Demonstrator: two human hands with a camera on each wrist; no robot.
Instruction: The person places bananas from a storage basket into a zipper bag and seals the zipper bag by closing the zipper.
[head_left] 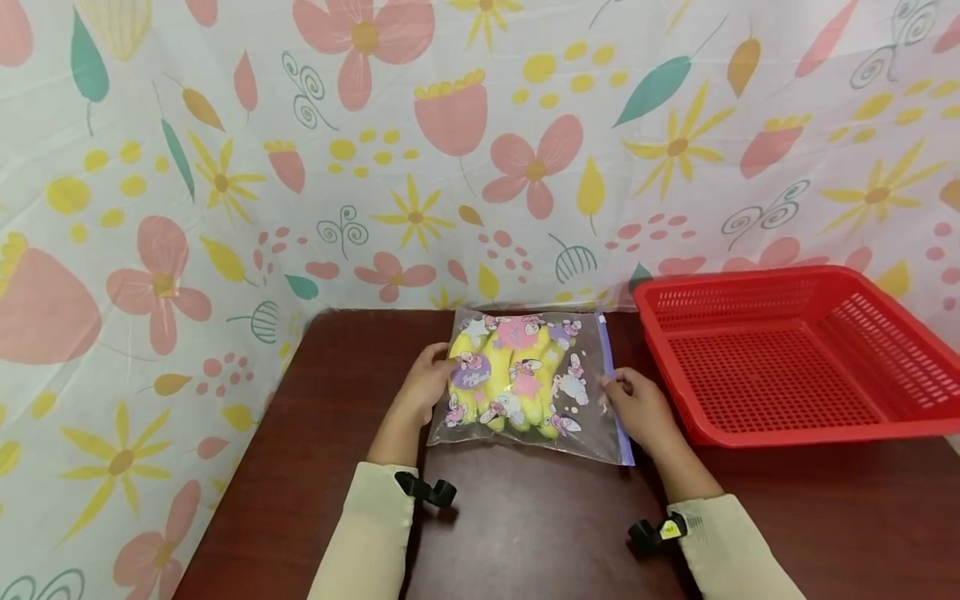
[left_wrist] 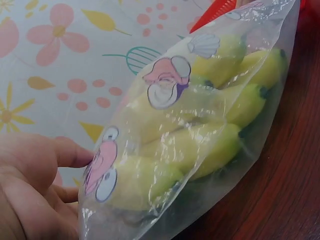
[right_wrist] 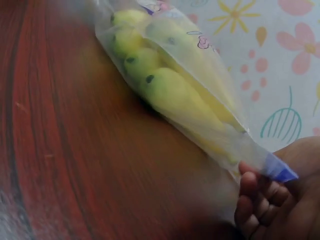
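Observation:
A clear zip bag (head_left: pixel 592 392) with printed cartoon figures and a purple zip edge holds a bunch of yellow bananas (head_left: pixel 495 375). Their greenish, dark-tipped ends (right_wrist: pixel 145 75) show through the plastic in the right wrist view. My left hand (head_left: pixel 427 383) grips the bag's left side, its thumb over the plastic beside the bananas. At the opposite side, my right hand (head_left: pixel 641 406) pinches the purple zip edge, its fingers curled under it in the right wrist view. The zip side lies flat, without bananas next to it.
A red plastic basket (head_left: pixel 675 367) with a grid bottom stands to the right of the bag. The dark brown table (head_left: pixel 510 517) runs back to a wall covering (head_left: pixel 450 192) printed with flowers. Both sleeves carry small black wrist devices.

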